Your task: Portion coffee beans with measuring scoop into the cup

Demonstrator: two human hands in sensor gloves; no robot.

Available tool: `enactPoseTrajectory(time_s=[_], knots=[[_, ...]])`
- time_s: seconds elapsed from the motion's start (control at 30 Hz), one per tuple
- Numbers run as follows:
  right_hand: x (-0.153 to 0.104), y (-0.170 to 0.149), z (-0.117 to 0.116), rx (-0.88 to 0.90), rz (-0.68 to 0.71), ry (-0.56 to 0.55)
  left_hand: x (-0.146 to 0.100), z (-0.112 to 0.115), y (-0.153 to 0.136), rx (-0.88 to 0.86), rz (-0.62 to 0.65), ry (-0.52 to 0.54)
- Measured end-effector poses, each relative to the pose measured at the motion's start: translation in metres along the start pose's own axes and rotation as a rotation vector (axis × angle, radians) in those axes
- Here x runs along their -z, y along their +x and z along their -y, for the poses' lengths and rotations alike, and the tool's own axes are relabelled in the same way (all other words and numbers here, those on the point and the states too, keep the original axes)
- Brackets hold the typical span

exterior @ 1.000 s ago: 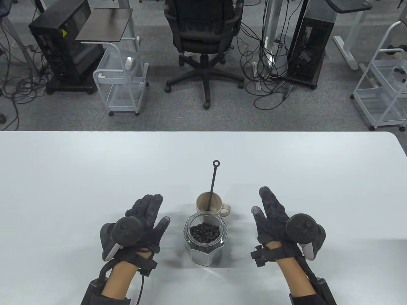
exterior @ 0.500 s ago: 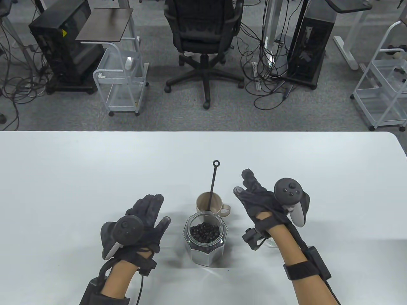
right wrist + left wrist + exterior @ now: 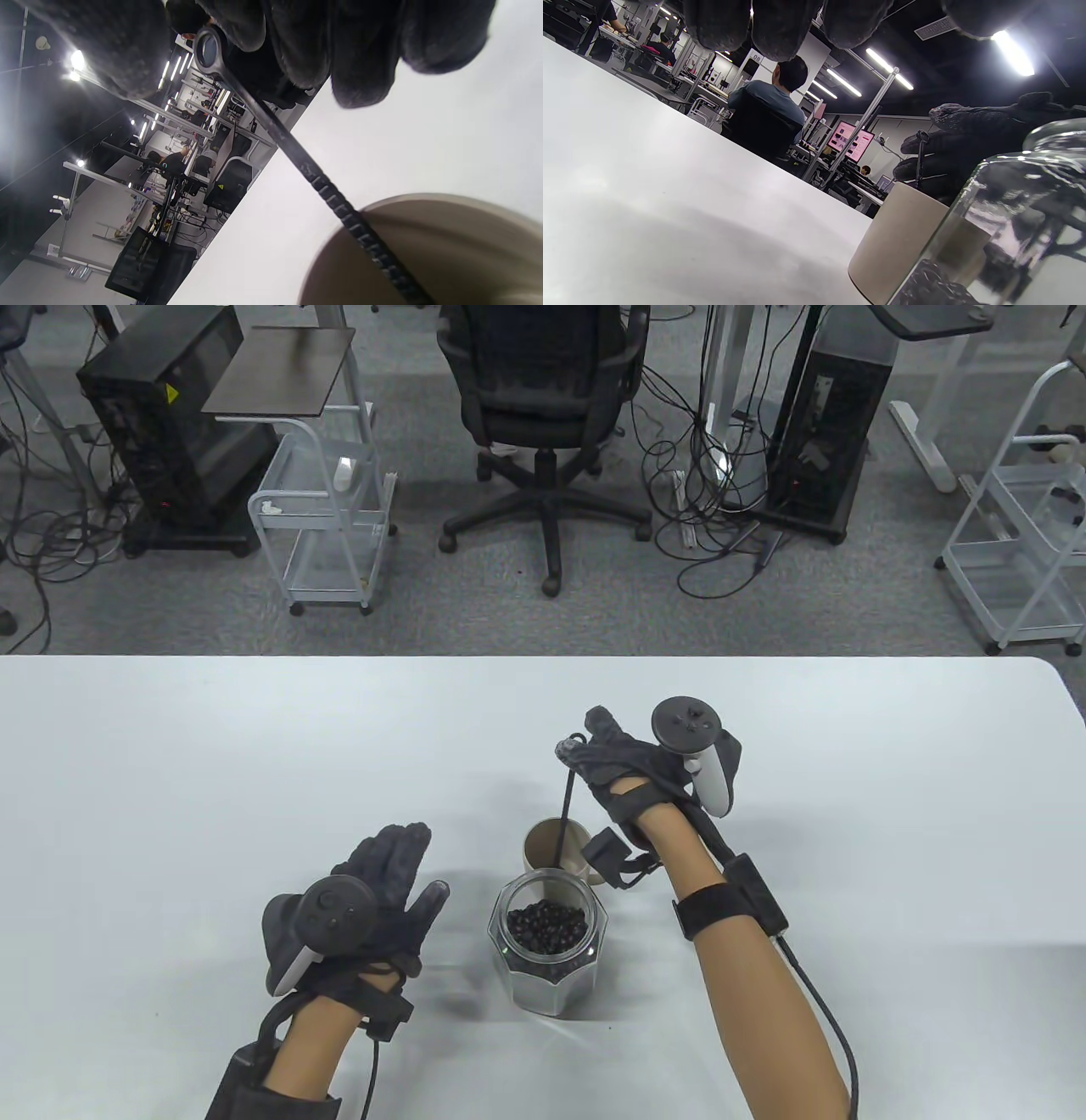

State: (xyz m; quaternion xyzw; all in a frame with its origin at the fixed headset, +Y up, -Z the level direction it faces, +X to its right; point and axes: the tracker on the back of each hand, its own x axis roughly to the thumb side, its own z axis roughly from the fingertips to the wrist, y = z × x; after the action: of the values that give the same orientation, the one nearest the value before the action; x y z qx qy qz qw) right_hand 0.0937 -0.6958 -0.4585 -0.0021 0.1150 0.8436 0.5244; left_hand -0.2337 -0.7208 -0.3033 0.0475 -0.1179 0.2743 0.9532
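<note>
A glass jar (image 3: 547,976) of coffee beans (image 3: 547,925) stands near the table's front, and just behind it a beige cup (image 3: 543,848). The black long-handled scoop (image 3: 564,814) leans in the cup with its ring end up. My right hand (image 3: 584,738) is at that ring. In the right wrist view the ring of the scoop (image 3: 208,46) lies against the fingers (image 3: 297,42), and a gap shows on the thumb side. My left hand (image 3: 399,869) rests flat to the left of the jar and holds nothing. The cup (image 3: 895,241) and the jar (image 3: 1009,220) fill the left wrist view's right side.
The white table (image 3: 170,780) ends at its far edge and has a rounded right corner. Behind it are an office chair (image 3: 543,398), two white carts (image 3: 327,517) and computer towers on the floor.
My right hand has moved from beside the jar, forward and left, up to the ring end of the scoop handle. The left hand, jar, cup and scoop have stayed in place.
</note>
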Motion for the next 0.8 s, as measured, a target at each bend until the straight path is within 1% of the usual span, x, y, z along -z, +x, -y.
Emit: enactPoseTrajectory(time_s=[0.07,0.13,0.2,0.23,0.3,0.4,0.53,0.63,0.77,0.8], knots=[[0.004,0.000,-0.004,0.026,-0.008,-0.039,0.000,0.000,0.000,-0.003,0.002,-0.002],[0.005,0.001,-0.005,0.028,-0.011,-0.051,0.000,0.001,0.000,-0.003,0.003,-0.005],[0.003,0.004,-0.005,0.006,0.006,-0.117,0.000,0.001,0.000,-0.003,0.002,-0.004],[0.002,0.005,-0.005,-0.008,0.014,-0.130,0.000,0.001,0.000,-0.005,0.001,-0.005],[-0.003,0.010,-0.002,-0.043,0.048,-0.168,0.000,0.001,0.000,-0.006,-0.001,-0.005],[-0.014,0.017,0.007,-0.040,0.094,-0.221,0.000,0.001,0.000,-0.003,-0.004,-0.009],[-0.039,0.028,0.032,-0.031,0.188,-0.331,0.000,0.001,0.000,-0.003,-0.007,-0.009],[-0.060,0.033,0.052,0.005,0.228,-0.405,0.000,0.001,-0.001,-0.008,-0.011,-0.009],[-0.091,0.028,0.080,0.154,0.269,-0.477,0.000,0.002,-0.001,-0.005,-0.016,-0.009],[-0.102,0.022,0.089,0.220,0.273,-0.489,0.000,0.002,-0.001,-0.005,-0.016,-0.009]])
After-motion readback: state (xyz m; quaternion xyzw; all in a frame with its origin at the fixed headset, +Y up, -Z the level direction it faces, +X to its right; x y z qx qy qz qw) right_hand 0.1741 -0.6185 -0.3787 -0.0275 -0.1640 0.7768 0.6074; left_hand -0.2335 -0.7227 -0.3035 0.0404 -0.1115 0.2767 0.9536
